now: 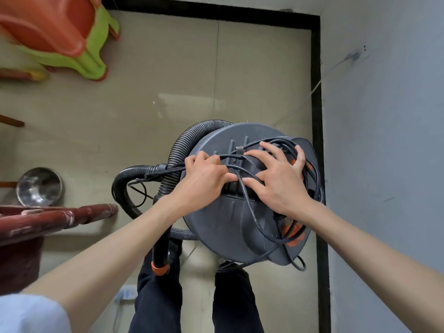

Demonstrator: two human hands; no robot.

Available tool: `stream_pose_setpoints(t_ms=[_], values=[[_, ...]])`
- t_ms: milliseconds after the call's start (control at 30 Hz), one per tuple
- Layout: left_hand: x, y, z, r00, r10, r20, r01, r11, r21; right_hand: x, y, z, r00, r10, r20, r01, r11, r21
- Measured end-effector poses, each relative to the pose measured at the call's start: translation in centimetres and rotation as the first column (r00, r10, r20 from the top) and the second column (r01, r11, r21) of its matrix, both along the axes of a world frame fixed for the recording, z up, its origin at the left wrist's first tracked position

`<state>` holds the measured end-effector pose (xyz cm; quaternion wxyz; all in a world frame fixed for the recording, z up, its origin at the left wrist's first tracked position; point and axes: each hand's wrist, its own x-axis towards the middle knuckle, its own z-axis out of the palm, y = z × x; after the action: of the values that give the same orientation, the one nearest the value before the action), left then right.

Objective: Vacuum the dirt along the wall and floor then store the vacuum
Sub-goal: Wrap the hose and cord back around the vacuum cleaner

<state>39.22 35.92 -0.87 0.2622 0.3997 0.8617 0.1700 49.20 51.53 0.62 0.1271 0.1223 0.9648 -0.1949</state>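
Canister vacuum (230, 219) sits on the tiled floor (149, 97) in the corner, right side close against the black skirting (316, 92) of the grey wall (384, 140); seen from straight above, grey round lid up.

Left hand (204, 181) is on the lid's left part, fingers curled around the black power cord (249, 212) where it crosses the top handle area; grip looks firm. Right hand (281, 179) lies spread over the top, fingers splayed and mostly straight, pressing loops of the same cord down onto the lid; can't tell whether any finger hooks under a strand.

Cord runs in loose loops over the lid and hangs off the near-right edge beside orange parts (292, 233) of the body. Corrugated hose (177, 150) arcs off the left side of the canister and curls down; black wand tube with an orange collar (159, 269) stands between hose and the person's legs (158, 296).

Elsewhere: steel bowl (39, 186) on floor at left; dark red wooden furniture (48, 219) near left edge; green and orange plastic stools (64, 37) stacked top left; white power strip (126, 294) on floor by left leg.
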Motion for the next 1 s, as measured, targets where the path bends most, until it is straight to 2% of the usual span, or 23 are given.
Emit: stream_pose_setpoints(t_ms=[167,433,600,900,1000], values=[[-8.2,-4.7,1.7,0.997,0.074,-0.005,-0.074,0.997,0.013,-9.3,-4.4,1.5,0.997,0.077,-0.024,-0.076,0.996,0.045],[-19.1,-11.5,0.1,0.989,0.143,-0.037,-0.144,0.990,-0.007,-21.3,-10.4,-1.5,0.969,0.177,-0.173,-0.158,0.980,0.119],[-27.1,-15.0,-1.0,0.978,0.208,-0.034,-0.209,0.976,-0.060,-30.4,-14.2,-1.5,0.977,0.212,0.035,-0.214,0.974,0.076],[-35.8,-24.8,-3.9,0.941,0.336,-0.031,-0.337,0.928,-0.162,-40.7,-23.9,-3.9,0.949,0.313,0.034,-0.315,0.944,0.097],[-36.9,-26.7,-4.5,0.933,0.356,-0.043,-0.359,0.923,-0.142,-42.5,-25.9,-4.4,0.937,0.347,0.033,-0.348,0.932,0.103]])
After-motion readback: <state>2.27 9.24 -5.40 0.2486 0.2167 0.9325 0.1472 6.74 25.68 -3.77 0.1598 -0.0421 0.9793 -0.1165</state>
